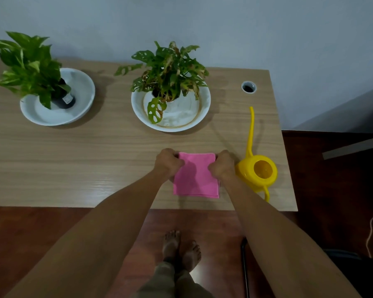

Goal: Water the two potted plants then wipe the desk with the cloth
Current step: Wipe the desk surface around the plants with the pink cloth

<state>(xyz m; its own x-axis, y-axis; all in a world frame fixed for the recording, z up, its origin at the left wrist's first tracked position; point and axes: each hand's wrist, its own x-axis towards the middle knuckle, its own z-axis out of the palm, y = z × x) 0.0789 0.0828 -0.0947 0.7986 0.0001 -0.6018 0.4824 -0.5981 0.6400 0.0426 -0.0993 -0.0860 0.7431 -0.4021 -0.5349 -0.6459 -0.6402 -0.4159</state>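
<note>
Left hand (168,163) is pinching the cloth (196,179) at its 10 o'clock corner, fingers curled shut on the edge. Cloth is lying folded flat on the surface (95,160), near the front edge. It looks soft, light and limp, so holding it by both far corners seems best. Right hand (222,165) is gripping the 2 o'clock corner likewise, with the watering can (257,171) sitting just beside at 3 o'clock.

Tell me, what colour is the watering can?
Bright yellow: the watering can, seen in the head view.
</note>
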